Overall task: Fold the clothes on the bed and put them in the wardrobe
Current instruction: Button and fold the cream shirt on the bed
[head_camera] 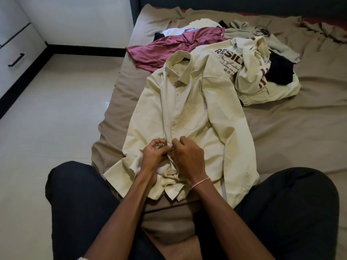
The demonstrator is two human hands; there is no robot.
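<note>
- Where the view is nearest, two legs in dark trousers (84, 203) flank the near edge of the bed, with tan bedsheet (300, 132) showing between them.
- Left hand (153, 156): fingers curled, thumb and forefinger pinching cloth at the front placket of the cream collared shirt (189, 109), low down near the hem.
- Right hand (188, 158): fingers curled, gripping the same placket just right of the left hand. Whether the two hands touch, cannot tell.
- Pink-and-white thread band (201, 182) sits round the right wrist.
- Cream collared shirt lies front up on the bedsheet, hem at the near bed edge, collar at the far end. Cloth is bunched under both hands. One sleeve runs down each side; the left cuff lies near the left knee. Chest pocket sits right of the placket.
- Cream printed garment (225, 61), letters "RESIL" readable, lies crumpled far right of the collar, touching the shirt's right shoulder.
- Black garment (279, 72) rests on the right part of that crumpled pile.
- Maroon garment (176, 44) is spread far left of the collar, its right end partly under the cream printed garment.
- White printed T-shirt (176, 30) lies farther still, partly covered by the maroon garment.
- Pale tiled floor (56, 119) runs left of the bed; a white cabinet (13, 45) with black bar handles stands at the far left.
- Dark headboard (244, 4) lines the far edge.
</note>
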